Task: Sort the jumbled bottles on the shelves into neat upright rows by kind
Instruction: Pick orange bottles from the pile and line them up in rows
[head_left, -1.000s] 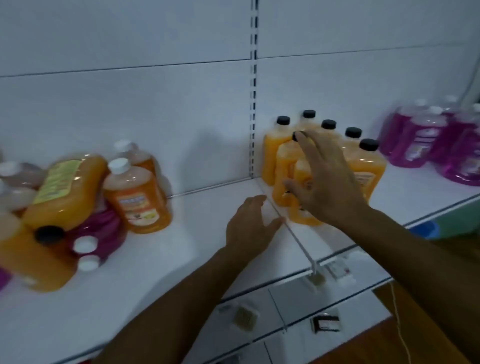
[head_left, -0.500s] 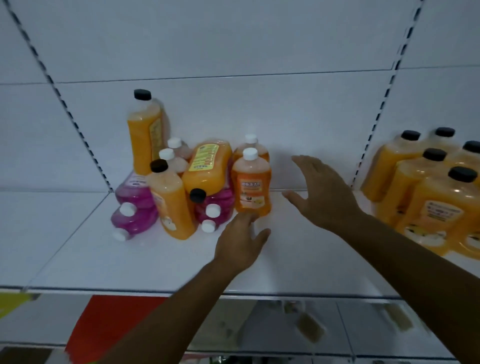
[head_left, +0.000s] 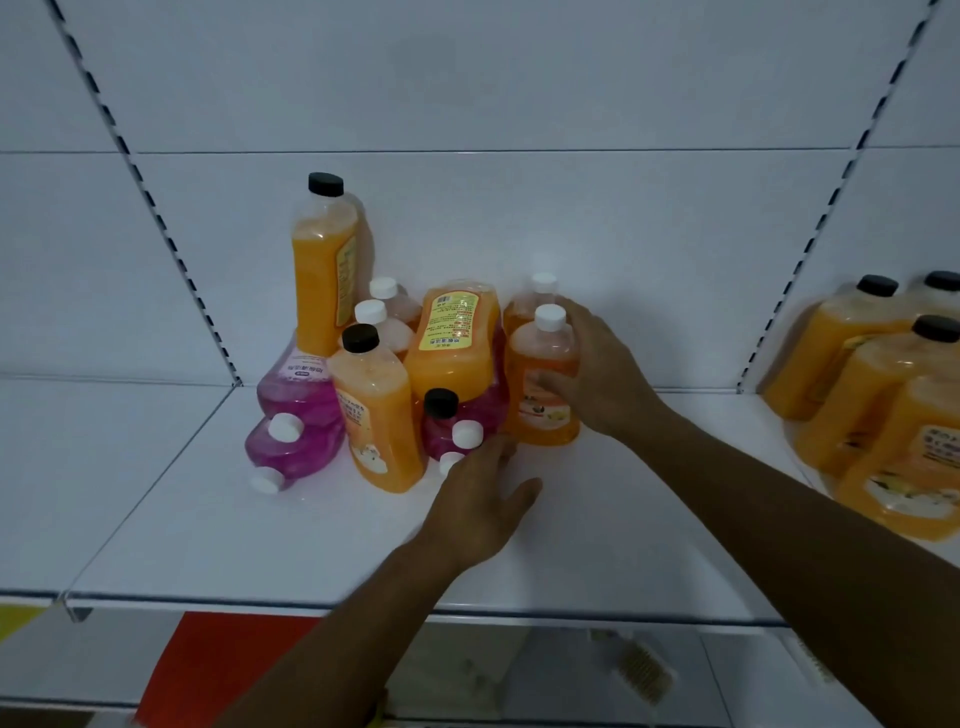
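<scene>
Right hand (head_left: 605, 384) wraps the small white-capped orange plastic bottle (head_left: 543, 387) at the jumble's right edge on the white shelf (head_left: 311, 540), probably since it is upright and easiest to lift. Left hand (head_left: 480, 506) spread, fingertips near the purple bottles' white caps (head_left: 467, 434), holding nothing.

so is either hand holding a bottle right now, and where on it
The right hand grips the white-capped orange bottle around the right side of its body, below the cap. The left hand holds nothing.
</scene>
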